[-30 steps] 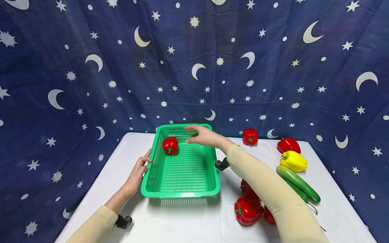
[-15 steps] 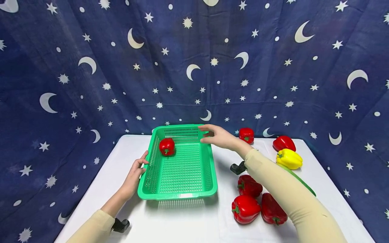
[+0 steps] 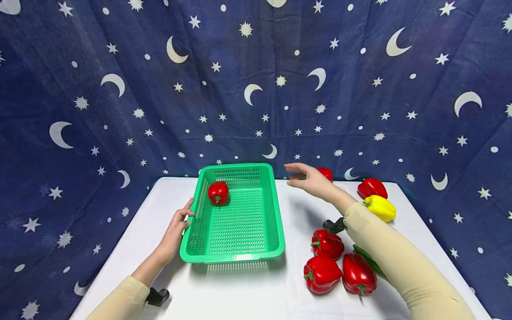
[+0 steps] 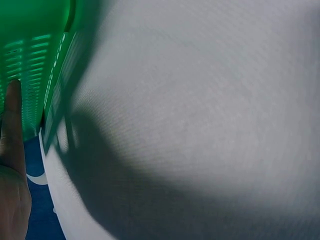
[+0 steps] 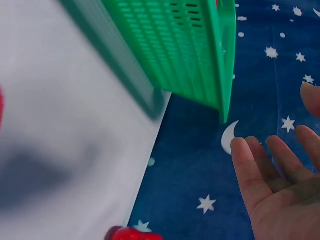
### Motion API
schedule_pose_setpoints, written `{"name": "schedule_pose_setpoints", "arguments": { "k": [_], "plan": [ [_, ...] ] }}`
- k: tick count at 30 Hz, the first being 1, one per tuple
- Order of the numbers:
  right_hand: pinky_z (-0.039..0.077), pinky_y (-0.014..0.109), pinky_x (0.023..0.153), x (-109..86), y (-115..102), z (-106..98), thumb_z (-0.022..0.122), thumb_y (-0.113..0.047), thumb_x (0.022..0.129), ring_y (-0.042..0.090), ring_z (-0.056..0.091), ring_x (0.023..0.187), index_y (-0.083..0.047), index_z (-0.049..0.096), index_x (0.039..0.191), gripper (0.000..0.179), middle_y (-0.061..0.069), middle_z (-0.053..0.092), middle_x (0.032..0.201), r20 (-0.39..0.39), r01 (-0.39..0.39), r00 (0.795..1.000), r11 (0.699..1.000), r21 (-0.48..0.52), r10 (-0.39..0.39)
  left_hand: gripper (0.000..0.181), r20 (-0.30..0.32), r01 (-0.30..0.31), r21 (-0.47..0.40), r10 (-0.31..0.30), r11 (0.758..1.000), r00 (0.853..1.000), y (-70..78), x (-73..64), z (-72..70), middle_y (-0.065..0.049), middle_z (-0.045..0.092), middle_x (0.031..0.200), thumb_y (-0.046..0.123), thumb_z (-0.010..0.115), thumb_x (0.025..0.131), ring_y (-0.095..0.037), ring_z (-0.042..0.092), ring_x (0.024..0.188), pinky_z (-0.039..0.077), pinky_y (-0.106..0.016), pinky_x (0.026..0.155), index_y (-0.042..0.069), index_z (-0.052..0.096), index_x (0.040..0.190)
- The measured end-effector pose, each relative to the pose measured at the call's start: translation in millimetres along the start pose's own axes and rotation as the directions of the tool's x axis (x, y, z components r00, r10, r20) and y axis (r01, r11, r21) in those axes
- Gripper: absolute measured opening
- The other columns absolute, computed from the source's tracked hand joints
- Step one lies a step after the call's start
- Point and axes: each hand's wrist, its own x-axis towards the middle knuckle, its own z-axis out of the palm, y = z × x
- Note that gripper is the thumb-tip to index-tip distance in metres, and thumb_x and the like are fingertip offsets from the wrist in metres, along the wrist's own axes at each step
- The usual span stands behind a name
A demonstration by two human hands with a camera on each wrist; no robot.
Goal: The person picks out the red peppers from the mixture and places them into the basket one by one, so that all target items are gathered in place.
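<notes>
A green perforated plastic basket (image 3: 240,257) stands on the white table, with one red bell pepper (image 3: 218,193) inside near its left wall. My left hand (image 3: 174,231) rests against the basket's left side, its fingertips at the rim. In the left wrist view a straight finger (image 4: 13,125) lies against the slotted outer wall. My right hand (image 3: 314,180) hovers to the right of the basket, fingers spread and holding nothing. Another red bell pepper (image 3: 326,174) is partly hidden behind that hand. In the right wrist view the palm and loosely bent fingers (image 5: 248,170) show.
Right of the basket lie several red bell peppers (image 3: 322,274). A yellow bell pepper (image 3: 381,208) and a red one (image 3: 372,189) lie farther back. A long green vegetable (image 3: 370,262) is partly covered by the right sleeve (image 3: 408,253). A dark blue star-and-moon curtain (image 3: 224,98) hangs behind the table.
My right hand has moved right, from over the basket to beyond its right rim. The left hand stays at the basket's side. The head view has shifted slightly.
</notes>
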Motion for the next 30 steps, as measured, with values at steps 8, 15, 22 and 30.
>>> {"name": "schedule_pose_setpoints", "arguments": {
  "k": [8, 15, 22, 30],
  "plan": [
    [0.045, 0.051, 0.105, -13.8, 11.7, -11.3, 0.07, -0.023, 0.097, 0.031, 0.052, 0.135, -0.012, 0.048, 0.15, 0.058, 0.01, 0.048, 0.154, -0.023, -0.028, 0.999, 1.0, 0.001, 0.028, 0.024, -0.011, 0.003, -0.009, -0.003, 1.0, 1.0, 1.5, 0.5, 1.2, -0.006, 0.015, 0.171, -0.001, 0.03, 0.101, -0.032, 0.004, 0.156, 0.024, -0.015, 0.104, -0.004, 0.038, 0.123],
    [0.045, 0.05, 0.105, -24.6, 26.1, -18.9, 0.07, -0.026, 0.097, 0.035, 0.051, 0.135, -0.009, 0.047, 0.151, 0.061, 0.012, 0.047, 0.154, -0.007, -0.03, 1.0, 1.0, -0.01, 0.029, 0.024, -0.008, 0.0, -0.009, 0.0, 1.0, 1.0, 0.2, 0.7, 1.1, -0.006, 0.015, 0.171, -0.002, 0.03, 0.1, -0.033, 0.004, 0.156, 0.026, -0.013, 0.103, -0.005, 0.038, 0.122],
    [0.042, 0.053, 0.106, -34.9, 46.7, -29.4, 0.069, -0.024, 0.098, 0.041, 0.046, 0.137, -0.007, 0.045, 0.152, 0.062, 0.015, 0.046, 0.153, -0.043, -0.055, 0.998, 0.998, -0.004, 0.055, 0.024, -0.006, -0.005, -0.012, 0.005, 1.0, 1.0, -0.3, 0.6, 0.0, -0.008, 0.014, 0.171, -0.002, 0.03, 0.101, -0.034, 0.003, 0.156, 0.025, -0.015, 0.104, -0.005, 0.038, 0.123],
    [0.044, 0.051, 0.105, -38.0, 64.5, -40.8, 0.068, -0.019, 0.098, 0.044, 0.044, 0.136, -0.001, 0.039, 0.154, 0.066, 0.023, 0.043, 0.153, -0.104, -0.12, 0.987, 0.993, 0.006, 0.12, 0.025, 0.004, 0.004, -0.015, -0.003, 1.0, 1.0, -1.4, -0.3, -0.4, -0.007, 0.014, 0.171, 0.0, 0.03, 0.101, -0.033, 0.001, 0.156, 0.025, -0.015, 0.104, -0.005, 0.038, 0.124]
  ]
}}
